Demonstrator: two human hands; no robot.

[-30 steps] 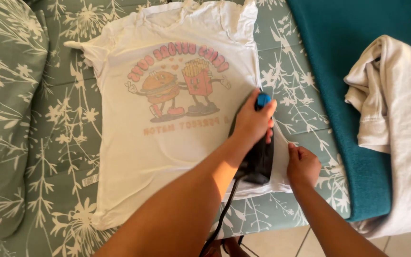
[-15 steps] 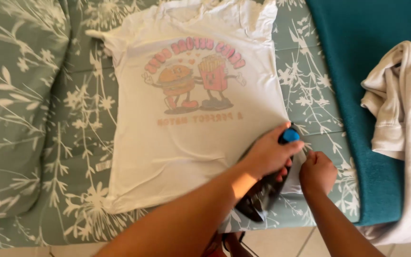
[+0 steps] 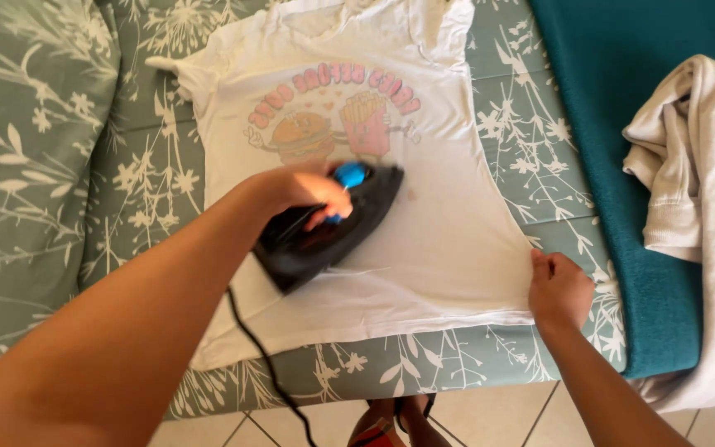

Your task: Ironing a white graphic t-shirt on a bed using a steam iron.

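Pressing iron (image 3: 324,223), apparently in left grip (image 3: 304,189)

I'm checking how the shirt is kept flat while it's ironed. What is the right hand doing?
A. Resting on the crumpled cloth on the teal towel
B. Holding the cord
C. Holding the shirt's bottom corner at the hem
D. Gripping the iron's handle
C: the right hand pinches the white shirt at its bottom corner, while the left hand grips the black iron mid-shirt.

A small white label (image 3: 177,290), probably a garment tag, beside the t-shirt (image 3: 448,232).
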